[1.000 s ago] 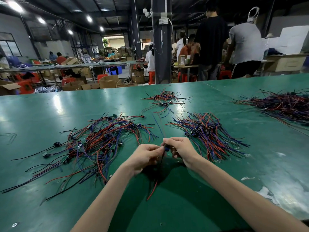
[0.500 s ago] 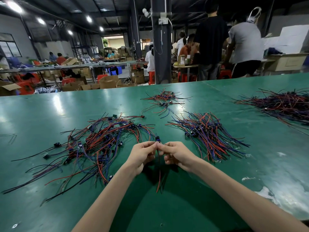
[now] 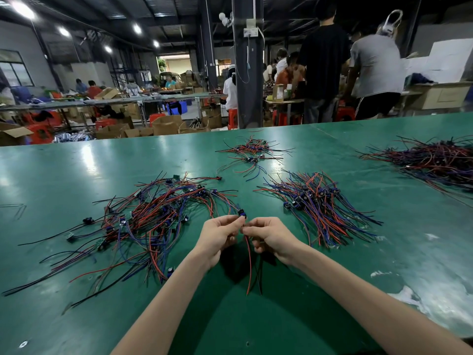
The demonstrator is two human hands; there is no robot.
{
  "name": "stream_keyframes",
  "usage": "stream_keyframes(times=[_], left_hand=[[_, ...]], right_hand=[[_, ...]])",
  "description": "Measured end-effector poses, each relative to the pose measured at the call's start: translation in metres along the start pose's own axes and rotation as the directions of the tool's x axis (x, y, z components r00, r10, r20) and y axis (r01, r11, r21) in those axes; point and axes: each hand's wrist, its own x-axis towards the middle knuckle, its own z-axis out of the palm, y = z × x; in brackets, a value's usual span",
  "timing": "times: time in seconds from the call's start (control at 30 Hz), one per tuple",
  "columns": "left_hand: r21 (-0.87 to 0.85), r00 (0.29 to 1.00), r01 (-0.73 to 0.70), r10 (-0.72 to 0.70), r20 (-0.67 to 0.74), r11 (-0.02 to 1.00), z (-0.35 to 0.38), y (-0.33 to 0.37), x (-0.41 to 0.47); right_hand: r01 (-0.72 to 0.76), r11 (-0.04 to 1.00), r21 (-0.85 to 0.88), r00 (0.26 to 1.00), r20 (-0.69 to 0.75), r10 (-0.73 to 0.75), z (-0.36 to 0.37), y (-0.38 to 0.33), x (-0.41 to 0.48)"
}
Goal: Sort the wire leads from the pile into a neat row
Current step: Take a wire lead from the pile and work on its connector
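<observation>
Between the fingers (image 3: 231, 221): one wire lead (image 3: 248, 262), pinched by left hand (image 3: 217, 235) and right hand (image 3: 272, 234).
Advice: straighten it, then align with the sorted row (image 3: 322, 208) rightward.

Glossy, scuffed green table top (image 3: 76, 175); smooth plastic-sheathed wire leads (image 3: 158, 221); matt brown cardboard boxes (image 3: 166, 124).

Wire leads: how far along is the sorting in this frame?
Done: a combed bundle lies right of the hands, connectors roughly side by side. In hand: the left hand and right hand pinch one lead, its red and black wires hanging down. Left: the tangled pile on the left is large, so much sorting likely remains. Whether the small far heap and the far-right heap count is unclear.
</observation>
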Motion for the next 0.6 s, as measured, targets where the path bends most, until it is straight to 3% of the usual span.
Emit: stream_keyframes(times=[0.33, 0.6], left_hand=[[0.043, 1.0, -0.004, 0.005, -0.029, 0.999, 0.0005, -0.0015, -0.0007], [0.087, 0.998, -0.045, 0.048, -0.029, 0.995, -0.003, 0.0011, -0.0014]], right_hand=[[0.081, 0.996, -0.047, 0.997, -0.007, -0.081, 0.0033, 0.0032, -0.0005], [0.054, 0.993, -0.104, 0.997, 0.056, -0.048, 0.0025, 0.0014, -0.0022]])
